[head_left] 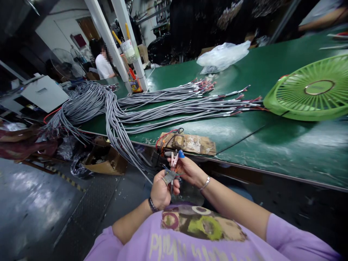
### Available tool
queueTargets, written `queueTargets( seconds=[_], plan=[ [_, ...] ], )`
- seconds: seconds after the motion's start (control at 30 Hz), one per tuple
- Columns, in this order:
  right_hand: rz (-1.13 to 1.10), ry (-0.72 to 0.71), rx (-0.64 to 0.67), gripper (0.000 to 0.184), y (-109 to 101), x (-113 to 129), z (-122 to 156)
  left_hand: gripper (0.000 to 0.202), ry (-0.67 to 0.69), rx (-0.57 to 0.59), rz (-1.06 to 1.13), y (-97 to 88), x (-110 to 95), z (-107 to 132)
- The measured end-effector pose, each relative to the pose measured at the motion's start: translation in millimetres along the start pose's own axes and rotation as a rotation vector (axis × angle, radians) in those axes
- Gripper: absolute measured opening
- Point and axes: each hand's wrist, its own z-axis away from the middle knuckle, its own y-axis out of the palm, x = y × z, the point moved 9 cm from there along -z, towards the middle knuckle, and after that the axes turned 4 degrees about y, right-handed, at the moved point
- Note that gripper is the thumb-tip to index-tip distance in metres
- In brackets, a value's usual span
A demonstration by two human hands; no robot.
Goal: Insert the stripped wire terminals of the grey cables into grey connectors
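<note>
My left hand [160, 192] is closed around the end of a grey cable [172, 187], with a grey wrap [169, 177] at the thumb. Thin coloured wires [177, 169] fan out of that end, between my two hands. My right hand [189, 170] is closed just above them, its thumb under a blue finger cover [181, 154]. A pale pink clip [174, 159] sits between its thumb and fingers. Right behind the hands, a worn wooden block [194, 143] with red and black leads [170, 138] lies at the bench edge. The fingertips are partly hidden.
Many grey cables [136, 116] lie across the green bench [285, 145] and hang over its front edge at left. A green fan [312, 88] stands at right, a plastic bag [223, 56] behind. A cardboard box [106, 161] sits below. Other people are in the background.
</note>
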Motion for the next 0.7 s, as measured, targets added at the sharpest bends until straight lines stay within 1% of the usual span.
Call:
queueTargets(
  seconds=[0.07, 0.2, 0.33, 0.4, 0.47, 0.53, 0.6, 0.7],
  plan=[
    [-0.066, 0.038, -0.003, 0.035, -1.4, -3.4, -3.2, 0.022, 0.000, -0.011, 0.003, -1.7, 1.0, -0.8],
    [-0.150, 0.001, -0.048, 0.028, -8.6, -3.7, -7.9, 0.021, -0.008, -0.015, 0.005, -2.4, 4.8, -2.0],
    [-0.158, 0.003, -0.069, 0.032, -9.7, -6.0, -6.5, 0.020, -0.022, -0.020, 0.003, -3.0, 7.9, -1.5],
    [-0.165, 0.023, -0.054, 0.036, -6.7, -6.7, -3.5, 0.021, -0.009, -0.016, 0.007, -3.4, 6.4, 0.0],
    [-0.171, 0.056, -0.013, 0.041, -1.4, -7.7, 0.5, 0.021, 0.008, -0.011, 0.012, -4.1, 3.9, 2.5],
    [-0.157, 0.081, 0.036, 0.042, 3.7, -8.6, 4.8, 0.022, 0.026, -0.008, 0.016, -5.0, 1.6, 5.3],
    [-0.115, 0.060, 0.062, 0.035, 5.7, -6.5, 8.7, 0.023, 0.049, -0.012, 0.025, -6.1, -0.8, 7.5],
    [-0.030, -0.019, 0.033, 0.024, 2.5, -0.6, 12.6, 0.025, 0.080, -0.038, 0.043, -8.6, -3.9, 8.6]
  ],
)
